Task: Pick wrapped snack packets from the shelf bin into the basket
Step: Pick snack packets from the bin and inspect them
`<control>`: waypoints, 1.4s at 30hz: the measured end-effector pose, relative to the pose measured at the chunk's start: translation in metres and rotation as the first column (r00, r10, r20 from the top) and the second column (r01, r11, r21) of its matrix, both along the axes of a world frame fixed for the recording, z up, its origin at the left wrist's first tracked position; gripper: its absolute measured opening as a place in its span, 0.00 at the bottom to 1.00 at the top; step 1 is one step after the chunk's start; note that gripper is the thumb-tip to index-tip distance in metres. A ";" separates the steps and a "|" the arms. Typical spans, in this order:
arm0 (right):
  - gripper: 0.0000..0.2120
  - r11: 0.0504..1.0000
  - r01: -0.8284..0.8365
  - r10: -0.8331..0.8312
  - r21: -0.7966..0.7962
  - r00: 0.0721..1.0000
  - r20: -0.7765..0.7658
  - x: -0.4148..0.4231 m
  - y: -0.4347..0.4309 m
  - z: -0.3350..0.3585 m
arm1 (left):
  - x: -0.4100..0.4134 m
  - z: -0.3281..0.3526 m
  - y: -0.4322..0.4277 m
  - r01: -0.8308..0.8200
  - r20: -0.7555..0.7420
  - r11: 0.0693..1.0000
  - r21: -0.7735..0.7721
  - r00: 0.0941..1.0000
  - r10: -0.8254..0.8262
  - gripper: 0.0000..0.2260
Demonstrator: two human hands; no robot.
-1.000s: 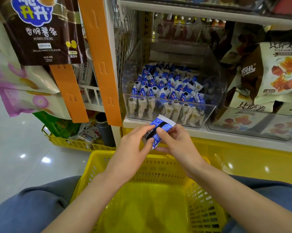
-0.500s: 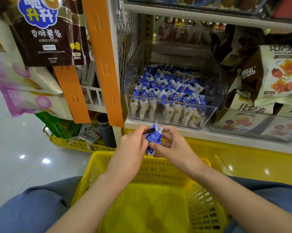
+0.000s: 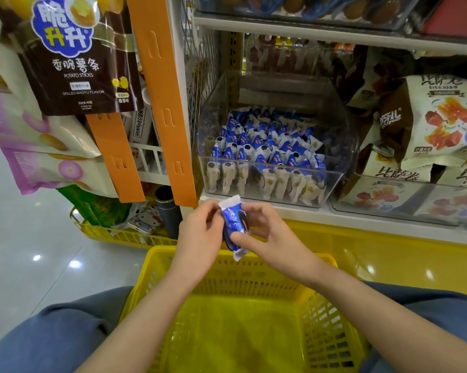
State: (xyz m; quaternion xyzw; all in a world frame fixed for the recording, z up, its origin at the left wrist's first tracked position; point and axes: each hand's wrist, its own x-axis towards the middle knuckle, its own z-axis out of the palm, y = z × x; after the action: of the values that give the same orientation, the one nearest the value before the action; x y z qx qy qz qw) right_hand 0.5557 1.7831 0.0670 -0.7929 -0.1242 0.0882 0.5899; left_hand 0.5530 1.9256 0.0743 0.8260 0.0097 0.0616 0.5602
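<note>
A blue and white snack packet [image 3: 233, 224] stands upright between my two hands, just above the far rim of the yellow basket [image 3: 275, 261]. My left hand [image 3: 200, 238] grips its left side with curled fingers. My right hand [image 3: 267, 232] pinches it from the right, thumb across the lower front. Behind them on the shelf stands a clear plastic bin [image 3: 345, 146] with several more blue and white packets [image 3: 267, 149] inside. The basket rests on my lap and I see nothing on its floor.
Orange hanging strips [image 3: 159, 98] with snack bags [image 3: 76, 55] hang at the left of the shelf. Large snack bags [image 3: 436, 125] fill a clear bin at the right. A second yellow basket [image 3: 119, 232] sits on the floor at the left. A shelf board runs above the bin.
The packet has turned in my hands from lying tilted and flat-on to standing upright. Both hands kept hold of it and stayed in front of the shelf edge.
</note>
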 end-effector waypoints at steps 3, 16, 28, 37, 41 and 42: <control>0.29 0.989 -0.008 0.025 0.149 0.993 -0.112 0.001 -0.002 0.003 | -0.001 0.006 0.000 -0.006 -0.141 0.969 -0.247 0.990 -0.030 0.10; 0.29 0.977 -0.012 0.026 -0.213 0.998 0.063 -0.002 -0.002 0.001 | -0.001 0.002 -0.001 -0.032 -0.059 0.988 -0.153 0.998 0.023 0.07; 0.05 0.954 0.117 -0.006 0.274 0.928 -0.373 0.001 -0.004 0.010 | 0.002 0.010 -0.001 -0.106 -0.124 0.886 -0.451 0.991 0.056 0.06; 0.08 0.928 0.066 0.000 -0.366 0.984 0.178 -0.003 0.000 0.008 | -0.010 0.007 -0.005 0.020 -0.172 0.919 -0.394 0.981 -0.095 0.11; 0.15 0.863 0.121 0.081 -0.490 0.925 0.371 0.005 -0.006 0.018 | -0.007 0.015 0.002 -0.014 -0.137 0.916 -0.401 0.989 -0.045 0.13; 0.17 0.889 0.149 0.043 -0.434 0.914 0.403 0.010 -0.008 0.024 | -0.006 0.017 0.005 -0.016 -0.122 0.911 -0.411 0.992 -0.037 0.13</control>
State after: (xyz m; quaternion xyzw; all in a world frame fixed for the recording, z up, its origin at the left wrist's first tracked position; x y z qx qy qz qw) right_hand 0.5661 1.7755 0.0908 -0.9130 -0.1962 -0.0664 0.3516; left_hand 0.5471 1.9310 0.0912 0.6919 0.0536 0.0025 0.7200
